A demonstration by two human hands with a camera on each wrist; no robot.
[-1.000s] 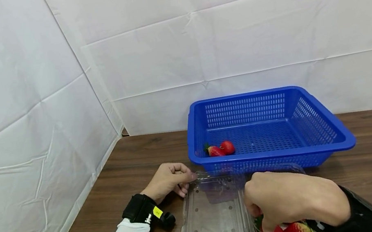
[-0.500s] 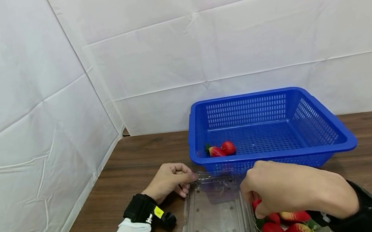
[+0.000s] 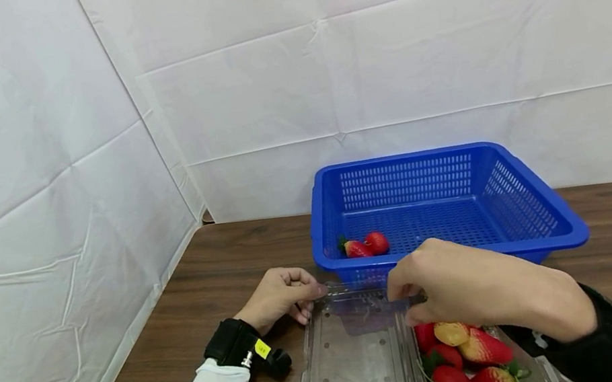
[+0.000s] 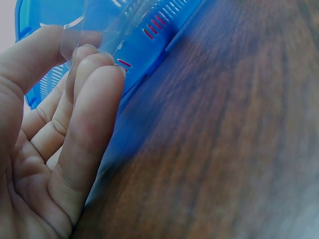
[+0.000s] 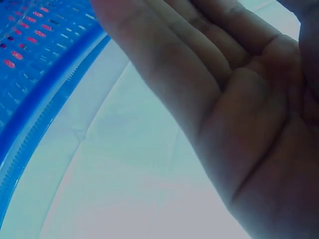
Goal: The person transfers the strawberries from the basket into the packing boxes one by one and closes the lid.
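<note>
My left hand (image 3: 283, 297) pinches the far left corner of a clear plastic clamshell box's lid (image 3: 357, 359) between thumb and fingers. In the left wrist view, the clear edge of the lid (image 4: 75, 45) runs between the fingers. The lid lies flat beside the box's base (image 3: 550, 373), which holds several large red strawberries (image 3: 484, 347), one with a pale yellow patch. My right hand (image 3: 463, 283) hovers over the far end of the base, thumb and fingers apart, with nothing visible between them. Its fingertips are partly hidden in both views.
Behind the box stands a blue perforated basket (image 3: 452, 254), with two strawberries (image 3: 366, 245) in its near left corner. The brown wooden table (image 3: 254, 248) meets white cloth walls (image 3: 240, 93) at the back and left.
My right hand has risen out of the base and drawn back toward the basket, uncovering more strawberries. The left hand keeps its pinch on the lid.
</note>
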